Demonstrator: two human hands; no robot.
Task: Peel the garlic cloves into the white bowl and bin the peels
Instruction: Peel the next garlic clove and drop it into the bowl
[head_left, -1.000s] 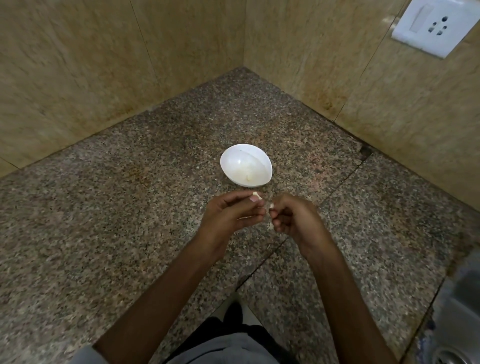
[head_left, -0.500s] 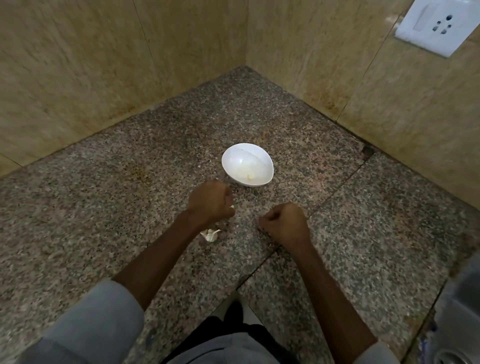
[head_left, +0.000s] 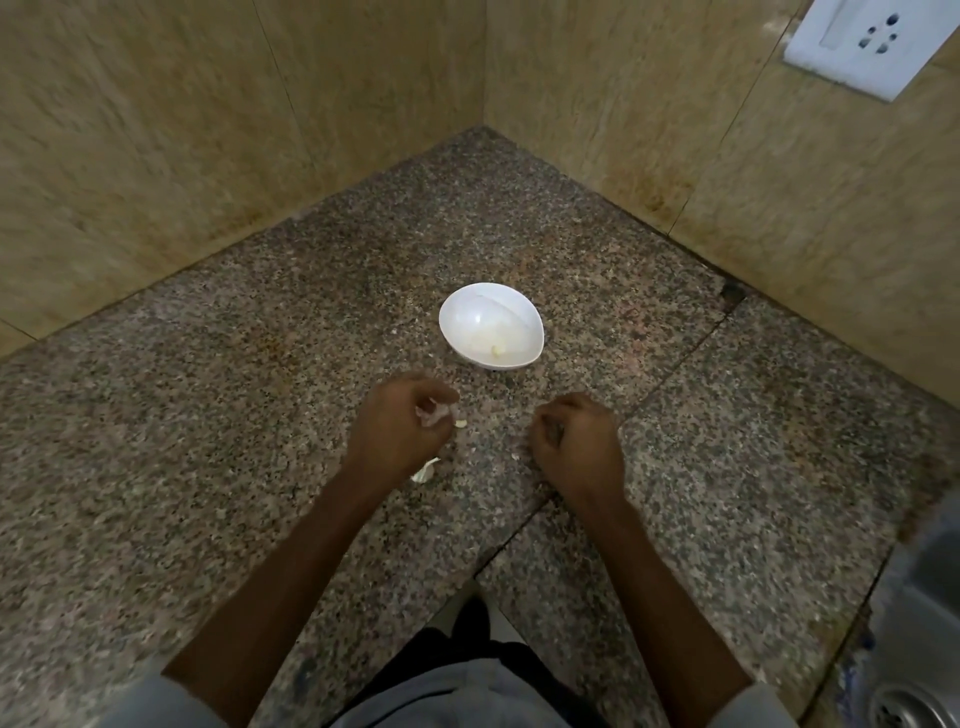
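Left hand (head_left: 400, 431) curls round pale peel scraps (head_left: 434, 413), right hand (head_left: 576, 441) fisted, contents indeterminate; step judged peel-gathering, next move needs a fine pinch on loose peel (head_left: 426, 470) off the surface (head_left: 208, 467).

Speckled granite counter (head_left: 208, 467) meets beige wall tiles (head_left: 156, 130) (stained low down), white socket (head_left: 862, 47) upper right.

White bowl (head_left: 470, 312): oval, glossy, upright on the surface. One peeled clove (head_left: 496, 351), small and pale yellow, lies inside it against the 6 o'clock wall. Unpeeled clove (head_left: 434, 412): pinkish-white skin on, pinched in the curled fingers of the left hand (head_left: 397, 434), at 7 o'clock from the bowl and apart from it. Pale fragment (head_left: 460, 424): on the surface just beside that clove, at its 4 o'clock. Loose white peel (head_left: 425, 471): on the surface at 6 o'clock of the left hand, beside the wrist
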